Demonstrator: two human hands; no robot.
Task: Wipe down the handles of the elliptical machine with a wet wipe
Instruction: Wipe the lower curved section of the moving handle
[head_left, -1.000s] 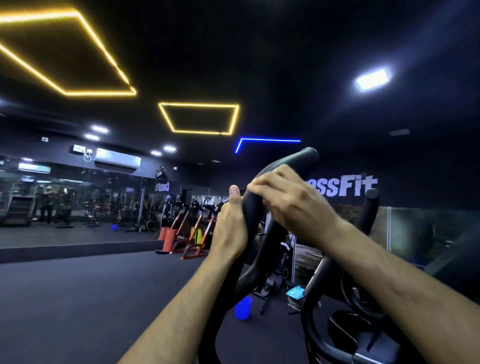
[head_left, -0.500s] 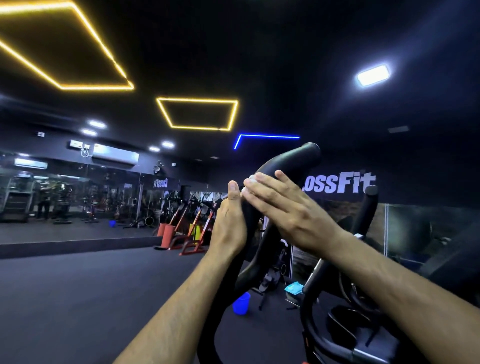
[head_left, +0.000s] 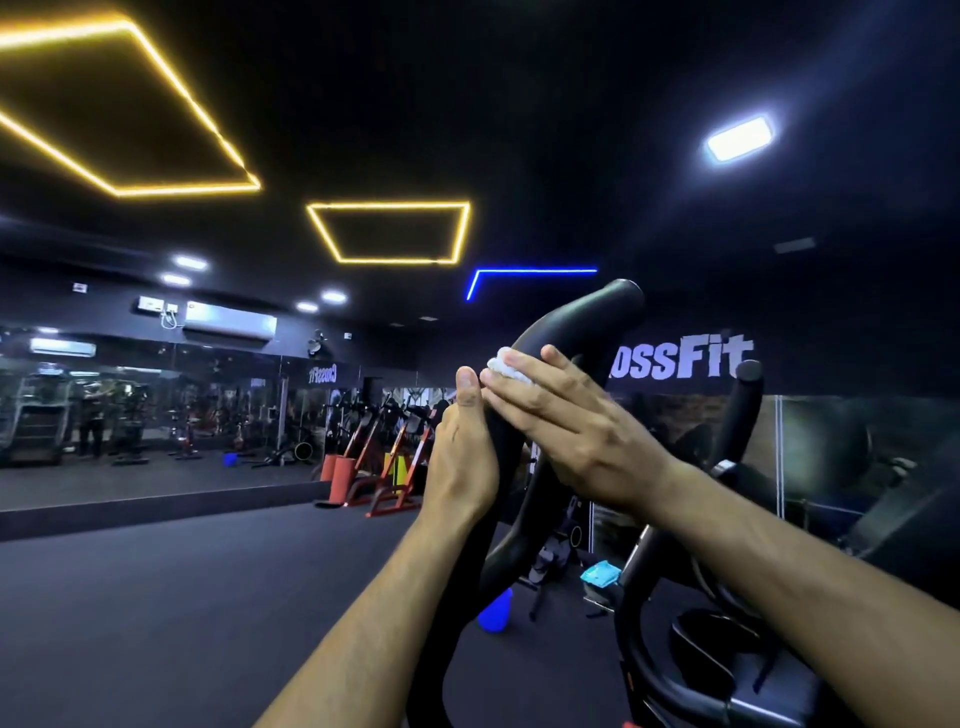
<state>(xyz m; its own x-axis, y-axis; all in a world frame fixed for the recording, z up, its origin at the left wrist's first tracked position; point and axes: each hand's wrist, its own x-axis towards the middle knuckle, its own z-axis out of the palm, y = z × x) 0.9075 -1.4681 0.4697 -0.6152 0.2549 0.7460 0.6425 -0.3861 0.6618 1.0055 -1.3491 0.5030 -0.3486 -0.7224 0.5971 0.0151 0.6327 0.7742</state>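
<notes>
1. Head view, gym floor; every place below is given relative to the near handle (head_left: 524, 467), the black curved bar rising through the middle of the frame
2. Far left of the near handle: mirrored wall (head_left: 156, 405) showing gym machines and a split air-conditioner unit above
3. Left of the near handle, beyond the hands: orange and red equipment frames (head_left: 374, 467) standing on the dark floor
4. Left hand (head_left: 462, 462): wrapped round the left side of the near handle, thumb upright along the bar; it grips the bar and steadies it
5. Wet wipe (head_left: 506, 368): a small white wad lying on the upper curve of the near handle, just right of the left thumb tip, mostly covered
6. Right hand (head_left: 571, 421): laid across the near handle from the right, fingers straight and flat, pressing the wet wipe onto the bar; the wipe sits under the fingertips, not the palm
7. Below the near handle: a blue cup-shaped object (head_left: 496, 610) on the floor and a light blue packet (head_left: 600, 574) resting on the machine
8. Right of the near handle: far handle (head_left: 743, 410), upright and untouched, with the machine body below it
9. Risk, judged: flat fingers do not pinch the wad, so a fast stroke round the curve could let it slip and fall
10. Risk, judged: the left grip covers a stretch of bar, which would stay unwiped unless that hand shifts
11. Risk, judged: the wad is small and bunched, so each pass may leave gaps
</notes>
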